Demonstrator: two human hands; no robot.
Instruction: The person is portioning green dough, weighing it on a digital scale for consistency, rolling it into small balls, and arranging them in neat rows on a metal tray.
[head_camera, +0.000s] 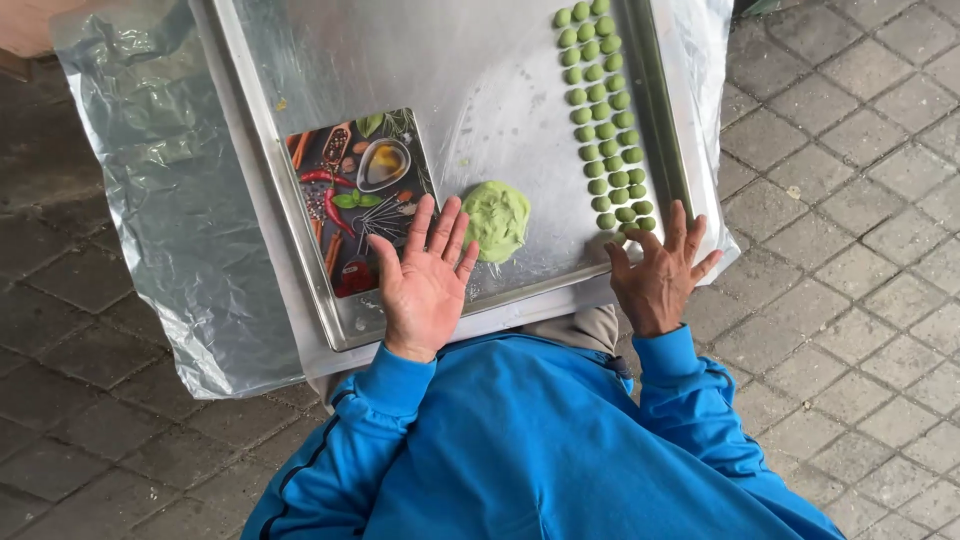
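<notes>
Left hand (425, 275) spread wide, palm up, empty, low centre-left over the metal tray (300, 200); green dough lump (496, 218) just beside its fingertips. Right hand (657, 275) splayed, empty, below the rows of green dough balls (604, 115), upper right.

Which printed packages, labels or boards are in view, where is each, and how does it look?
Printed board: on the tray, left of the green dough, under the left hand's fingertips; rectangular, dark, with pictures of red chillies, green leaves, spices, an oil bowl and a whisk.
No packages, signs or screens.
</notes>
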